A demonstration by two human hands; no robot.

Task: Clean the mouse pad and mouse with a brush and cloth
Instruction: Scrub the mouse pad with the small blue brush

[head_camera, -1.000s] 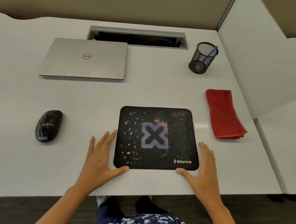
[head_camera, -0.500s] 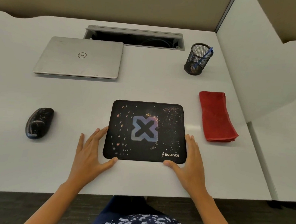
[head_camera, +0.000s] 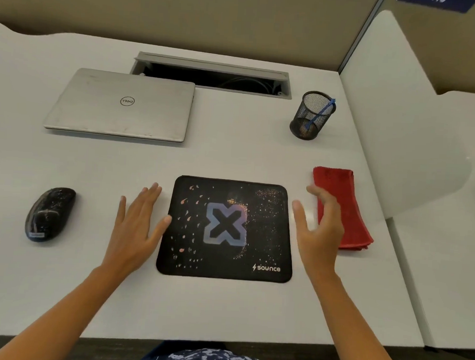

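Plainly unheld, the mouse pad (head_camera: 225, 228) could skid once brushing starts. The left hand (head_camera: 134, 229) lies flat, fingers spread, thumb at the pad's left edge; the right hand (head_camera: 320, 231) hovers loose and empty just right of it, by the cloth (head_camera: 350, 213); the mouse (head_camera: 50, 214) sits well left.

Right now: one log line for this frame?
left hand: open, flat beside mouse pad | right hand: open, near cloth | mouse: untouched, far left | cleaning: not started
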